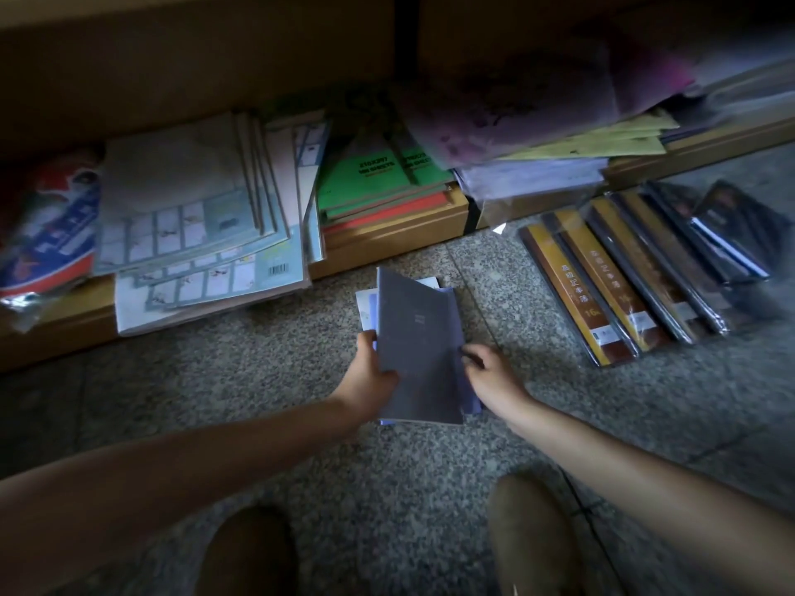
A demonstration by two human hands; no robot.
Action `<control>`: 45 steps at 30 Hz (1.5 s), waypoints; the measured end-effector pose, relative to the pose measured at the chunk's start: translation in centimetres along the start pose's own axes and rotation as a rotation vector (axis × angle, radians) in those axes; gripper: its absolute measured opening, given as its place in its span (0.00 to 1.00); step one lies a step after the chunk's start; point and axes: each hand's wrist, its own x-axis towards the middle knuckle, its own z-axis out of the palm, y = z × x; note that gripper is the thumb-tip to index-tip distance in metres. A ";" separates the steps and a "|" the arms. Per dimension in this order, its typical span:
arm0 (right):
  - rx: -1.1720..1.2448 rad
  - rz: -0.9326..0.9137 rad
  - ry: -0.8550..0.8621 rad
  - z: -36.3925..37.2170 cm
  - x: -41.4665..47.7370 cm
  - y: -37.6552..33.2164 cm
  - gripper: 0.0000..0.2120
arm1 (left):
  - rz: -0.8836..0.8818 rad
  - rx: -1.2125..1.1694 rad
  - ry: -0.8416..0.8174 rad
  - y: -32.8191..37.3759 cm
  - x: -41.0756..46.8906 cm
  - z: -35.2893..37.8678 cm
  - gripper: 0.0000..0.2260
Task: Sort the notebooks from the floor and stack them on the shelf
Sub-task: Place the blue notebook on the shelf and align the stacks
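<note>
A grey-blue notebook tops a small pile of bluish notebooks on the speckled floor, just in front of the low wooden shelf. My left hand grips the pile's left edge, thumb on the top cover. On the other side, my right hand holds the pile's right edge with curled fingers. The shelf holds stacks of pale notebooks and green and red ones.
A row of wrapped brown-and-yellow notebooks lies on the floor at the right. A red, white and blue packet sits at the shelf's left end. Loose purple and yellow sheets overhang the right shelf. My two shoes are near the bottom.
</note>
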 end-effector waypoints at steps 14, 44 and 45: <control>-0.353 0.083 -0.015 -0.3 1.0 -0.1 0.20 | 0.014 -0.163 0.127 -1.2 -2.8 -6.4 0.23; 0.615 -0.204 -0.002 -3.9 -4.2 -9.7 0.10 | 0.025 -0.335 0.069 2.9 -4.7 -5.8 0.11; 0.624 -0.184 -0.019 -3.2 -4.6 -9.5 0.10 | 0.065 -0.333 0.101 3.0 -5.0 -5.8 0.12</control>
